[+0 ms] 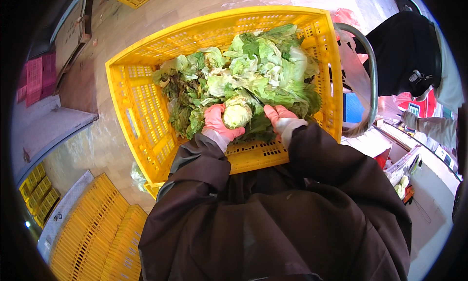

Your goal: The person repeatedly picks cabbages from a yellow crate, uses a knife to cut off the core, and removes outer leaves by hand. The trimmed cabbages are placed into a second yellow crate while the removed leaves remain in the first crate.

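My left hand (219,124), in a pink glove with a whitish cuff, is wrapped around a pale round head of lettuce (237,114). Its outer side looks trimmed, with a ragged brownish top. Just to the right, my right hand (279,115), gloved alike, grips a slim knife (256,100); the dark blade points up and left towards the lettuce, and its handle is hidden in my fingers. Both hands are over a yellow plastic crate (144,114) with slotted walls. Loose lettuce leaves (263,67) cover much of its inside, some green, others wilted and brown.
A curved metal tube (373,68) with clear plastic stands right of the crate. Beyond it, a person in dark clothing (404,50) is close by, and a gloved hand (409,120) shows lower down. Stacked yellow crates (91,222) stand at lower left, near a grey ledge (55,131).
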`<state>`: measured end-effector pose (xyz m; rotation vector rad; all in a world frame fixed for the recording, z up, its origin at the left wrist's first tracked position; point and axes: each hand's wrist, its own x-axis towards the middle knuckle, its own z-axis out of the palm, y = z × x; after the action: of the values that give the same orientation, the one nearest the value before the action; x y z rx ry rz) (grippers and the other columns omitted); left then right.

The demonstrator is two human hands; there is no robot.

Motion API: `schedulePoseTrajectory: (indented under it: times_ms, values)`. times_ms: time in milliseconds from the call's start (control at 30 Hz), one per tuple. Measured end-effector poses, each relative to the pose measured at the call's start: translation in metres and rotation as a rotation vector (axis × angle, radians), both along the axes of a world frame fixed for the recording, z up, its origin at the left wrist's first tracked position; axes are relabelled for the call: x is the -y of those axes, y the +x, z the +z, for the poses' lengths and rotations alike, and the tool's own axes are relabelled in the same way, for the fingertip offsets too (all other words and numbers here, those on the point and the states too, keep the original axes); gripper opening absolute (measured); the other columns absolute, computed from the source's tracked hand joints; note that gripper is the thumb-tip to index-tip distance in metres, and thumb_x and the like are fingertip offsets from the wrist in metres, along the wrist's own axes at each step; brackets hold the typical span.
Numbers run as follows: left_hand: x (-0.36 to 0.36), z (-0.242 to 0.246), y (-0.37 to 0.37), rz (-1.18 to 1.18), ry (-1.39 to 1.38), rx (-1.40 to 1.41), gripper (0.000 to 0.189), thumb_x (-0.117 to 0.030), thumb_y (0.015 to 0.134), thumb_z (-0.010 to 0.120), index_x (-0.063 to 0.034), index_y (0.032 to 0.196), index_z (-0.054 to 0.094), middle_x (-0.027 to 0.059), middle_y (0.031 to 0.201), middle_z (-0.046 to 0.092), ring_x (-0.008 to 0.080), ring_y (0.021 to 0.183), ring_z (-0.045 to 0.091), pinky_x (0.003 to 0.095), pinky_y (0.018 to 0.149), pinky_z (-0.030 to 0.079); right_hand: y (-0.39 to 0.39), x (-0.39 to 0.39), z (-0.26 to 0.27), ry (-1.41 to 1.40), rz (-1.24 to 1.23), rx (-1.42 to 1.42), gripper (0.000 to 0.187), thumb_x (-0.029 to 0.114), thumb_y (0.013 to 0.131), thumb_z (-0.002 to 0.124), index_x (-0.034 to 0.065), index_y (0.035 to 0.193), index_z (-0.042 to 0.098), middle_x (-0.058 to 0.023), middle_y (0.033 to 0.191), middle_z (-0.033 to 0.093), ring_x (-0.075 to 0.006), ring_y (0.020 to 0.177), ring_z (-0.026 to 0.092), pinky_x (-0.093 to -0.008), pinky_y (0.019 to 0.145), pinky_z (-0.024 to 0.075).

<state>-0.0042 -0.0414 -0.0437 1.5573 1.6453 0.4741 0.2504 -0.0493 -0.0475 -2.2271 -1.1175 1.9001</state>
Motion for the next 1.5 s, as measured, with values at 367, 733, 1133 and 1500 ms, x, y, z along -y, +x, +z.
schedulePoseTrajectory:
  times_ms: [367,733,1133,1500]
  values:
    - [-0.032,0.096,-0.009,-0.044,0.353,0.094,0.086,-0.012,0.046,0.095,-0.0072,0.116,0.045,0.0188,0.127,0.046,0.0352,0.121,0.050,0.0464,0.102,0.045,0.038,-0.094,0.153,0.041,0.706,0.489,0.025,0.024,0.091,0.061,0.0013,0.102,0.062,-0.0261,0.097,0.067,-0.0438,0.094,0.065,-0.0482,0.082,0.0534]
    - [-0.065,0.157,0.031,0.422,-0.506,1.271,0.011,-0.009,0.092,0.059,0.0000,0.096,0.064,0.0094,0.088,0.068,0.0206,0.076,0.068,0.0343,0.066,0.057,-0.021,-0.075,0.154,1.095,0.374,-0.355,0.053,0.020,0.087,0.075,0.0017,0.133,0.057,-0.0157,0.124,0.062,-0.0288,0.120,0.056,-0.0408,0.104,0.0426]
    - [-0.043,0.192,0.012,0.086,-0.240,0.972,0.096,0.001,0.052,0.094,-0.0049,0.129,0.036,0.0147,0.132,0.054,0.0262,0.124,0.055,0.0425,0.104,0.047,-0.032,-0.092,0.149,0.442,-0.725,-0.573,0.030,0.040,0.098,0.063,0.0138,0.112,0.064,0.0023,0.087,0.066,-0.0107,0.064,0.054,-0.0277,0.045,0.0397]
    - [-0.056,0.202,-0.015,-0.014,0.022,0.878,0.096,-0.008,0.055,0.098,-0.0008,0.128,0.036,0.0151,0.140,0.048,0.0241,0.126,0.051,0.0411,0.106,0.045,-0.024,-0.053,0.232,1.244,0.174,-0.316,0.059,0.023,0.082,0.080,0.0125,0.136,0.059,-0.0080,0.127,0.058,-0.0214,0.118,0.053,-0.0335,0.086,0.0522]
